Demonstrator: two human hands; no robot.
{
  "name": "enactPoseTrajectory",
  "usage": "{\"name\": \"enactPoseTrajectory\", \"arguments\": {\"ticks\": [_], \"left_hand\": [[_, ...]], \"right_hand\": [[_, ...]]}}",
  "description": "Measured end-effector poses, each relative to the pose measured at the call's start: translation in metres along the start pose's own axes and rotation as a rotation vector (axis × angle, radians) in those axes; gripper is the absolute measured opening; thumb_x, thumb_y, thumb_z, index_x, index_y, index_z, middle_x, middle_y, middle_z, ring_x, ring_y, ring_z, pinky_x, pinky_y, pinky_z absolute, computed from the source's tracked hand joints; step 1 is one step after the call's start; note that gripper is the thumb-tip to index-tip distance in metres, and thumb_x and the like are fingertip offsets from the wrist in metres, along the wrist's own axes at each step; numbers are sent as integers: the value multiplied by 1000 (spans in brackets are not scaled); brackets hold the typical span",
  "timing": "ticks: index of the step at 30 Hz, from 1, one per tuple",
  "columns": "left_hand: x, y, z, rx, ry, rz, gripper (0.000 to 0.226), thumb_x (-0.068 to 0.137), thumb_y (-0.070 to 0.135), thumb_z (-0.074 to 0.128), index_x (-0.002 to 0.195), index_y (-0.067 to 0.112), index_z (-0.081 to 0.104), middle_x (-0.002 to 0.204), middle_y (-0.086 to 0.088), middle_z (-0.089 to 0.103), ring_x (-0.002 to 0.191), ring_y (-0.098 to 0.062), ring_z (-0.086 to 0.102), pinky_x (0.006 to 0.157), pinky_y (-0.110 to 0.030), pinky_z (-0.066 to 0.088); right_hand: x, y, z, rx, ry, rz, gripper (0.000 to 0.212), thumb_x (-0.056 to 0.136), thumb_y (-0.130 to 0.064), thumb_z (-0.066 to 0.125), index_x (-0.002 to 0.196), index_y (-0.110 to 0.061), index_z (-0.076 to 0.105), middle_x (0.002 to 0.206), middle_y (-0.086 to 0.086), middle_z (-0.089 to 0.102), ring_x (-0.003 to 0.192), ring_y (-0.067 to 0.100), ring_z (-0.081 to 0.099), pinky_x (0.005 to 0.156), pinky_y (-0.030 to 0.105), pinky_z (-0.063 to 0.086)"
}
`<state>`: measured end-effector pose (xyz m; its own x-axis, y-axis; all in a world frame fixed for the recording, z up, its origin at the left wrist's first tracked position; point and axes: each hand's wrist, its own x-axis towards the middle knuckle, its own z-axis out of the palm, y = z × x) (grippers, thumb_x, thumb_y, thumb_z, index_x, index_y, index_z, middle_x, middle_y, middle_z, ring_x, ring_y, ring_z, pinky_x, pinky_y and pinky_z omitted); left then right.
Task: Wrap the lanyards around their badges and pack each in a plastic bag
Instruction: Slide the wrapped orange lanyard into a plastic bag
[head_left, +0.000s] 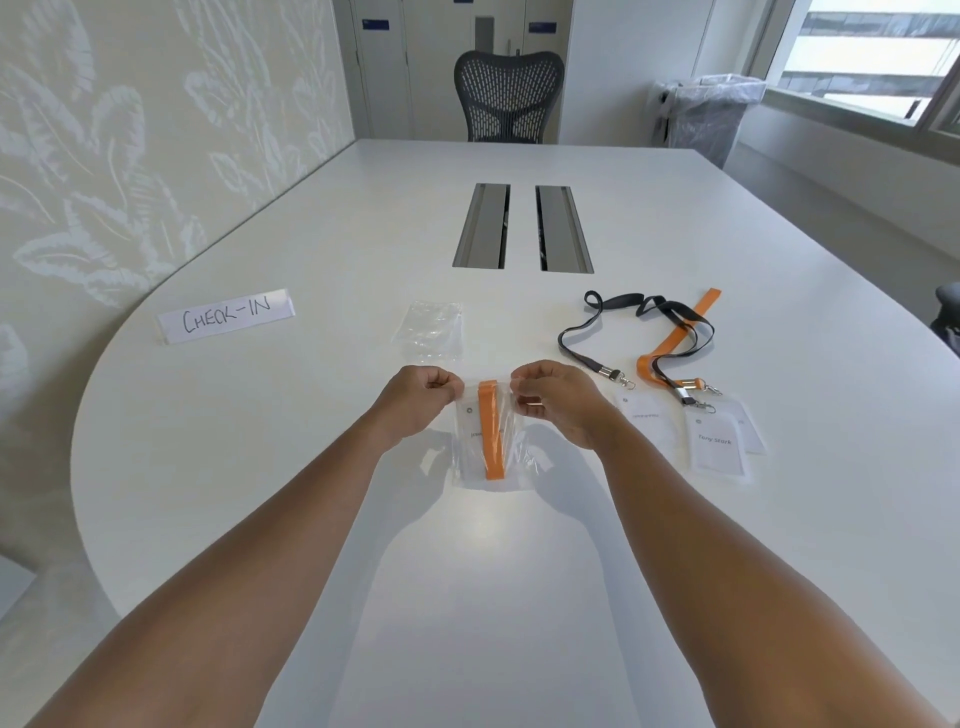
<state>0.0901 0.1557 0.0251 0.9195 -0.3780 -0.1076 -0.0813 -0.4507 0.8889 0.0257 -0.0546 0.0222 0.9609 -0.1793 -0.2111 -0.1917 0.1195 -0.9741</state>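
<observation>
Your left hand (423, 397) and right hand (553, 397): fingers curled, each pinching top corner of bag (493, 441), held between them just above desk (260, 467). Inside bag: badge (470, 428) with orange lanyard (491, 431) wound lengthwise around it. Spare bags (431, 330) just beyond left hand. Loose lanyards (660, 332) and badges (717, 441) right of right hand.

Left hand (421, 400) and right hand (558, 402) pinch the top of a clear plastic bag (493, 467) holding an orange-wrapped badge (491, 436) above the white worktop (467, 571).
</observation>
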Motion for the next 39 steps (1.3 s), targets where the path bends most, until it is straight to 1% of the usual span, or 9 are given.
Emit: {"name": "enactPoseTrajectory", "arguments": {"ticks": [4,8,14,17,19,22,27,32,39], "left_hand": [[-2,1,11,-361,-37,-200,9,98,19,61,95,17,69,94,0,70,87,-16,66,79,-28,55],[-4,-5,31,-536,29,-305,7,96,20,64,98,14,68,90,-3,70,76,-17,67,64,-26,55],[-7,-18,43,-481,157,-258,9,87,19,73,95,23,72,88,-5,73,74,-20,66,79,-35,58],[-10,-17,46,-430,195,-182,11,86,22,72,95,28,72,89,-1,75,74,-14,70,69,-27,60],[-13,-17,49,-413,207,-134,12,88,22,70,97,29,70,85,3,74,72,-10,70,64,-22,57],[-18,-22,52,-417,204,-95,14,92,22,67,105,26,71,86,5,73,75,-7,69,75,-27,59],[-25,-25,53,-509,152,-134,21,92,34,71,108,20,75,101,1,77,92,-15,72,80,-28,59],[-31,-32,56,-478,99,-189,23,92,36,71,97,15,78,103,-11,77,92,-24,72,92,-45,57],[-32,-30,56,-584,139,-268,24,83,35,79,95,13,79,100,-9,78,98,-30,74,95,-46,57]], "right_hand": [[2,6,9,-12,121,-28,12,87,4,63,89,-7,61,79,7,60,65,18,60,63,26,55],[0,15,14,-72,184,-23,11,90,1,60,89,-9,60,81,6,59,64,14,58,56,19,52],[-9,29,11,-18,95,71,5,91,-7,64,96,-4,64,83,9,64,67,18,61,62,27,54],[-10,34,14,2,110,78,17,89,-18,73,96,-4,66,85,10,67,72,20,64,68,31,57],[-10,35,15,32,163,87,13,86,-13,76,92,-6,68,84,10,68,74,21,64,74,36,60],[-10,35,16,93,222,126,21,78,-6,82,94,-5,68,82,10,67,73,22,63,74,36,59],[-13,38,22,193,308,143,30,72,-8,87,93,-7,65,70,4,65,53,13,58,53,24,51],[-21,50,23,306,307,129,40,65,-15,93,91,-13,62,65,4,66,58,17,57,65,30,52],[-26,53,17,338,198,97,33,77,-10,84,100,-10,61,80,8,67,75,21,59,75,31,52]]}}
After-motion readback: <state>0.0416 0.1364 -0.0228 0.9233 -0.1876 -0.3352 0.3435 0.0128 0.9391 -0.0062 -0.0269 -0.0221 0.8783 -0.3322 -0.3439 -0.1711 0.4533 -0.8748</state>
